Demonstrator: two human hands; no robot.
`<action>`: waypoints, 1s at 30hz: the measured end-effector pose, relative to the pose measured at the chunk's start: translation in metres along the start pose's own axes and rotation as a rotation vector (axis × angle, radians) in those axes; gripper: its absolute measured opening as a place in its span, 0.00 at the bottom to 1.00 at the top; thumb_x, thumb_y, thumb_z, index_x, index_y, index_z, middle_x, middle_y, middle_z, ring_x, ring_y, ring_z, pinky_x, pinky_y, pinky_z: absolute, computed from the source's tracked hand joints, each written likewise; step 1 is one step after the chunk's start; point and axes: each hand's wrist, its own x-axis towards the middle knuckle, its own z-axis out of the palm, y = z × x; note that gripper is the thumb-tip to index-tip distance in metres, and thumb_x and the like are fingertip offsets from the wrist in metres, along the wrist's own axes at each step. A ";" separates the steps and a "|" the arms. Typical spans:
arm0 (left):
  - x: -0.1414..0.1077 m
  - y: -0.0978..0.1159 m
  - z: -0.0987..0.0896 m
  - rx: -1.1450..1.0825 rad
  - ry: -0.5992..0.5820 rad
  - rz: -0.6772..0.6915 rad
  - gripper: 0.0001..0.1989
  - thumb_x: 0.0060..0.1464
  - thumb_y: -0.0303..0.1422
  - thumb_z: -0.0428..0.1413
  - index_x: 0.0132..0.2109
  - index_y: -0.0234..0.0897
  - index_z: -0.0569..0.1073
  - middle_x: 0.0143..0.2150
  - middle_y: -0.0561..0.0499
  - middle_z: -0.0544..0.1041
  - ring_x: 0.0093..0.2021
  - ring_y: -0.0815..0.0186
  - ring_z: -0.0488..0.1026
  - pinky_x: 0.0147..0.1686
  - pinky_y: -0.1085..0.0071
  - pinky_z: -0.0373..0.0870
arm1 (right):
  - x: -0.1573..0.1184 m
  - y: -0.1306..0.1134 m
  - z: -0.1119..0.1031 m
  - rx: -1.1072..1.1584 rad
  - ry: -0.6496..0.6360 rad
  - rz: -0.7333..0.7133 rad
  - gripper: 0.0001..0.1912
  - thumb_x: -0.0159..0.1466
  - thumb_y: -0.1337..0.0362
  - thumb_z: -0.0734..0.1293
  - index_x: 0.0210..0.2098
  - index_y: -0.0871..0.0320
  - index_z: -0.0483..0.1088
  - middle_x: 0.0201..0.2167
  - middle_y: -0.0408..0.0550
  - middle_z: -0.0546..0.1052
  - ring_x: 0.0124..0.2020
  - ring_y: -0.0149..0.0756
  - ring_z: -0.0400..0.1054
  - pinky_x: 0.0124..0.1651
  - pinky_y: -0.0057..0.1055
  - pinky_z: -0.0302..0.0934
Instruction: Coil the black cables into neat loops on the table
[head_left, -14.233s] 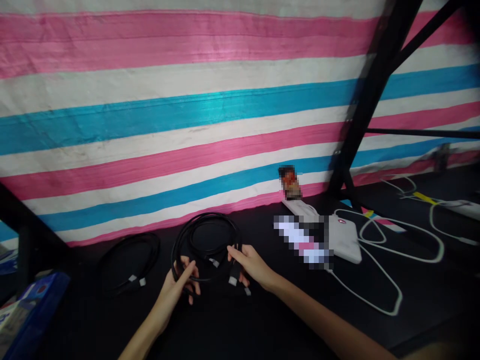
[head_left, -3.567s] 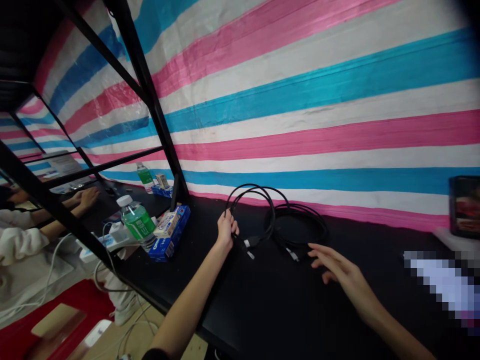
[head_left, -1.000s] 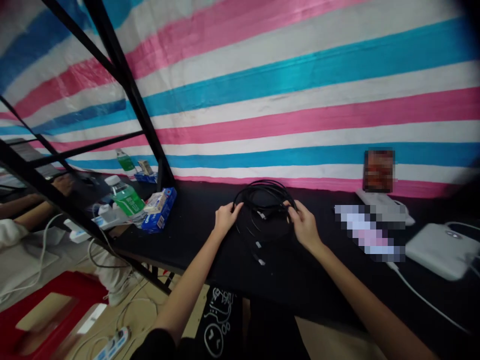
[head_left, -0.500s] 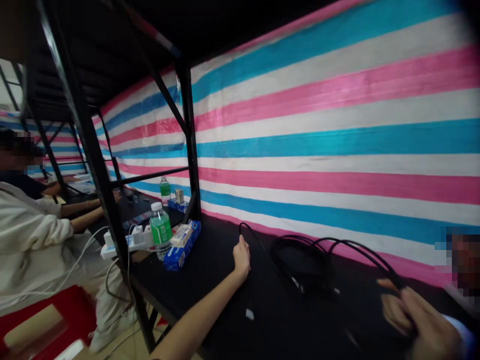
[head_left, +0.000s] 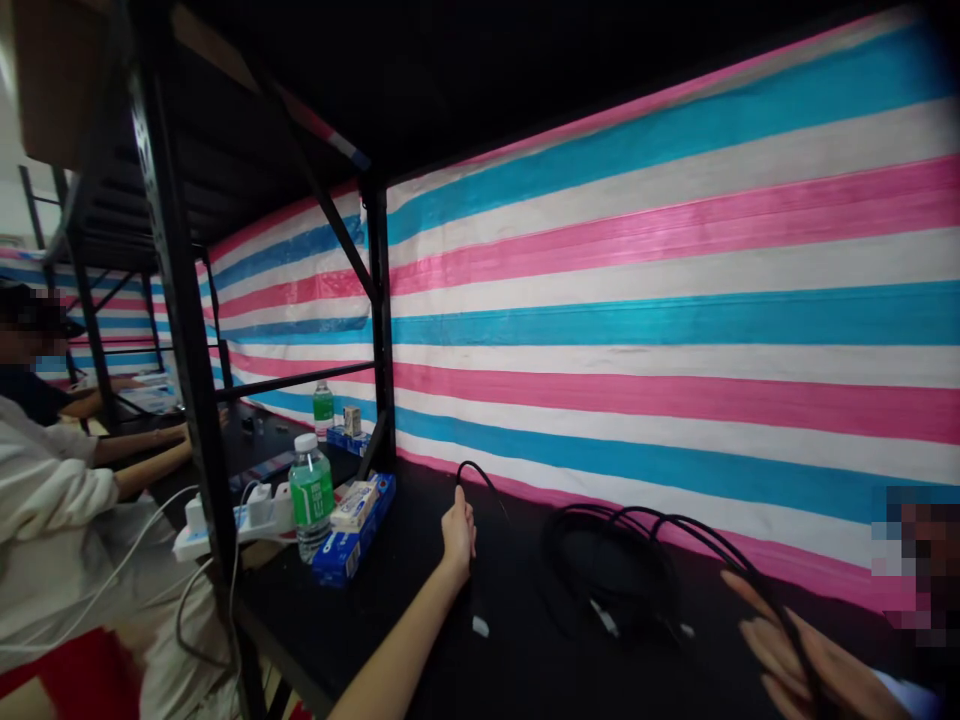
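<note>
My left hand [head_left: 459,530] is closed round a thin black cable [head_left: 481,467], which loops out above the fist and runs right, down towards the table. At the right edge is my right hand [head_left: 787,645], its index finger stretched out and the other fingers loosely bent. Several strands of black cable run across its palm. Between the hands lies a loose coil of black cable [head_left: 574,515], with a pale metallic connector [head_left: 604,618] near its front. A small white piece [head_left: 480,626] rests on the black table below my left hand.
Left of my arm stand a water bottle with a green label [head_left: 310,500] and a blue carton [head_left: 337,555] with a small box [head_left: 355,507] on it. A white power strip [head_left: 196,540] sits by the black rack post [head_left: 196,330]. A co-worker in a pale top [head_left: 52,470] sits beyond.
The view has shifted, so most things sit lower. My right hand has loosened, with its index finger now straightened beside the cable. My left hand keeps its hold on the cable.
</note>
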 end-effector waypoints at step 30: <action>-0.073 -0.001 0.040 0.251 -0.562 0.027 0.23 0.49 0.52 0.47 0.26 0.35 0.68 0.28 0.48 0.74 0.26 0.69 0.69 0.24 0.76 0.63 | -0.033 -0.018 0.051 0.107 0.148 0.054 0.20 0.60 0.50 0.60 0.43 0.57 0.68 0.27 0.44 0.67 0.19 0.32 0.66 0.16 0.30 0.64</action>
